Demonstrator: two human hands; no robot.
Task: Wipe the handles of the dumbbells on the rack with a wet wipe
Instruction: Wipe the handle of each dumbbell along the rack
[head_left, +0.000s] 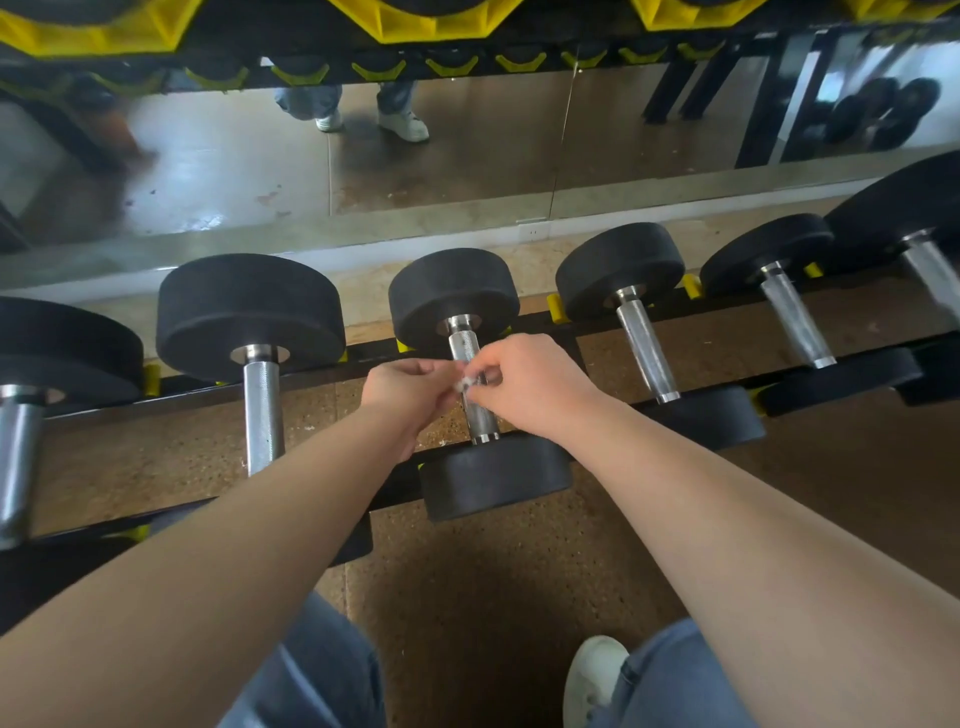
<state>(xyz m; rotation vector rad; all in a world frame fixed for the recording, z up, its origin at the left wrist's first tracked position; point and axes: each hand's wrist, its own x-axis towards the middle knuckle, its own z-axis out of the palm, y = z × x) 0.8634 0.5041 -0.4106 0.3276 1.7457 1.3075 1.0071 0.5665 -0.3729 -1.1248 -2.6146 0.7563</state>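
white wet wipe (464, 383) in the pinch of left hand (410, 391) and right hand (525, 385), just over dumbbell handle (463, 345)

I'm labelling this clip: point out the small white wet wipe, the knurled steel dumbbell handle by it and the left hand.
small white wet wipe (464, 385): head view, crumpled middle.
knurled steel dumbbell handle (463, 345): head view, bare upper stretch.
left hand (409, 388): head view, back of hand.
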